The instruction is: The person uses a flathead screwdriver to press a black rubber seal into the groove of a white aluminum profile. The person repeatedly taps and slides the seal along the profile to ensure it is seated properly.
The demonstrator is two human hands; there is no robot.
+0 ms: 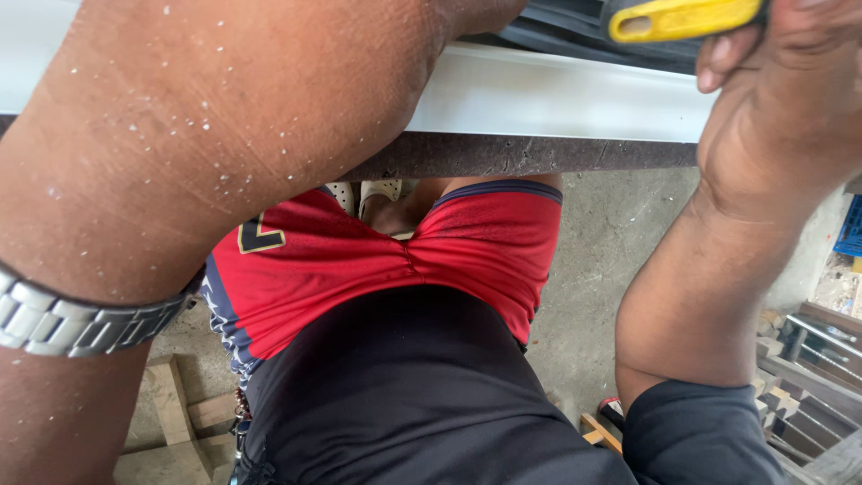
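I'm seeing the right hand (790, 99) clenching a yellow plastic tool handle (682, 18) at its fingertips, above the long white metal profile (575, 94). The left hand is lying out of frame, so I can't tell its grip.

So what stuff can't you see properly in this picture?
Head view:
- Left hand: cut off by the top edge, so what it touches is hidden.
- Yellow tool: only the handle shows in the right hand; the rest runs off the top edge.
- White strip on the bench: the left forearm covers much of it.
- Feet: mostly hidden under the bench edge.
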